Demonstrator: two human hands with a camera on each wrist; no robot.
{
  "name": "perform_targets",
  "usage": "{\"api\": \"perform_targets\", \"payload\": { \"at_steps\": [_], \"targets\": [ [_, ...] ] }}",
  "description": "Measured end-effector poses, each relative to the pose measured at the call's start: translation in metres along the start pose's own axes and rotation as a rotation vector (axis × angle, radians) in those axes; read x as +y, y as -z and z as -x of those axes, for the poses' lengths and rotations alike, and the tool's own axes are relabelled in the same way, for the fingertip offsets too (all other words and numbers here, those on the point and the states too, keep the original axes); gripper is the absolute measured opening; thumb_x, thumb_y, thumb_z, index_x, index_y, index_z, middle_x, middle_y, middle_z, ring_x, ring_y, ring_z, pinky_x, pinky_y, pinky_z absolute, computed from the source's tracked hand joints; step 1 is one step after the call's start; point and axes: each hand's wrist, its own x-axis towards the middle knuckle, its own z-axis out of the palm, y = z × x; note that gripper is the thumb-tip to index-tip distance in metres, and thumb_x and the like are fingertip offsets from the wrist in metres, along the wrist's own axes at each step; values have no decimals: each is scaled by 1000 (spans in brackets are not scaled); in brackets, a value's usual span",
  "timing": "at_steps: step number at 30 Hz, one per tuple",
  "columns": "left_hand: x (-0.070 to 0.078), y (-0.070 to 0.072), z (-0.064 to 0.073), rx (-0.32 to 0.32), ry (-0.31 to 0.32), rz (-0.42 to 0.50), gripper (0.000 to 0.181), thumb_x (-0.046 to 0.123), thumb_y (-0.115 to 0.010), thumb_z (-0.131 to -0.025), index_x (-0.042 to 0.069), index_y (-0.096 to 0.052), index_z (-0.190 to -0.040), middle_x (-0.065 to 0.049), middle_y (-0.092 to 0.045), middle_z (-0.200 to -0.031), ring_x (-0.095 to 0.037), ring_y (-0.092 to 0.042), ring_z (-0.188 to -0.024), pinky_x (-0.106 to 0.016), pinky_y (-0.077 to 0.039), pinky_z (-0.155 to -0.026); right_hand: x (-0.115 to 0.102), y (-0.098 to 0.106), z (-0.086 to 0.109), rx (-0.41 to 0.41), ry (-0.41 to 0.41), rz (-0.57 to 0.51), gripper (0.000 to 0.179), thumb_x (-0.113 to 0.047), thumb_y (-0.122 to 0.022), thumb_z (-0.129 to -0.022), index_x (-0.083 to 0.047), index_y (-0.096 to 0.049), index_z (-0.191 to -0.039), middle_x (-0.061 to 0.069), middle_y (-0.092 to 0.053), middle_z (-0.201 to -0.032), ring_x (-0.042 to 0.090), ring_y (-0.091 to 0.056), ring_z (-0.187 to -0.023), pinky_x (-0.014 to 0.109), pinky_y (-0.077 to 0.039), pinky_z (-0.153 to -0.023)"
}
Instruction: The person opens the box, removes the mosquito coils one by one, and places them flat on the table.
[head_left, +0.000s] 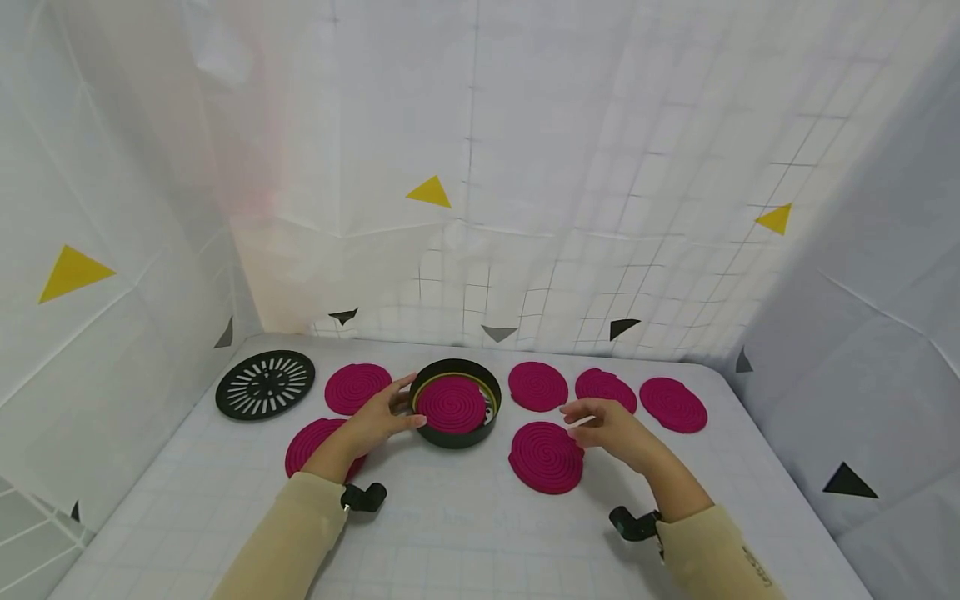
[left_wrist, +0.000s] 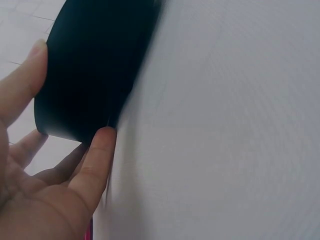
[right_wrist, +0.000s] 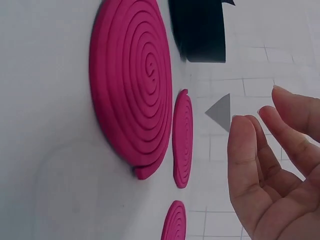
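A round black tin (head_left: 459, 439) stands mid-table, with a magenta mosquito coil (head_left: 452, 405) lying in it. My left hand (head_left: 377, 419) grips the left side of the tin, thumb and fingers spread around its wall; the left wrist view shows fingertips against the dark wall (left_wrist: 92, 65). Loosely bent over the table, my right hand (head_left: 617, 432) holds nothing. Its fingertips are by the right edge of another mosquito coil (head_left: 546, 460), apart from it in the right wrist view, where that coil's spiral (right_wrist: 132, 85) shows large.
A black slotted lid (head_left: 266, 385) lies at the far left. More coils lie flat: one at back left (head_left: 357, 387), one partly under my left forearm (head_left: 315, 446), several at back right (head_left: 538, 386). White sheets (head_left: 525, 167) wall the table's back and sides.
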Motion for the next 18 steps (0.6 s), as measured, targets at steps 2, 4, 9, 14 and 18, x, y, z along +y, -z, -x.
{"api": "perform_targets", "payload": {
  "at_steps": [2, 4, 9, 14, 18],
  "targets": [
    [0, 0, 0, -1, -3, -3, 87, 27, -80, -87, 29, -30, -158, -14, -41, -155, -32, -36, -145, -56, -34, -113, -4, -2, 0, 1, 4, -5, 42, -13, -71, -93, -1, -60, -132, 24, -59, -127, 26, -63, -106, 39, -58, -84],
    [1, 0, 0, -6, -7, -5, 87, 27, -80, -87, 29, -30, -158, -14, -41, -155, -32, -36, -145, -55, -35, -112, -9, -4, 0, 1, 9, -4, 42, -14, -71, -93, -2, -60, -132, 23, -59, -126, 28, -64, -106, 42, -57, -86],
    [2, 1, 0, -12, -7, -2, 87, 26, -80, -87, 29, -29, -158, -13, -40, -156, -32, -36, -145, -55, -36, -112, -24, -10, -6, 13, 23, 2, 38, -14, -71, -93, -3, -62, -129, 22, -61, -124, 35, -65, -108, 42, -57, -87],
    [1, 2, -1, -17, -10, -3, 88, 26, -79, -88, 28, -27, -159, -15, -39, -156, -33, -35, -145, -56, -35, -111, -37, -18, -15, 23, 29, 17, 38, -18, -71, -94, -5, -63, -129, 16, -65, -121, 33, -66, -105, 43, -56, -90],
    [0, 2, -1, -16, -10, 4, 87, 25, -80, -87, 29, -29, -158, -13, -40, -156, -32, -36, -145, -55, -35, -112, -42, -26, -24, 22, 41, 4, 39, -19, -71, -95, -6, -63, -130, 12, -66, -120, 26, -66, -105, 45, -55, -92]
  ]
}}
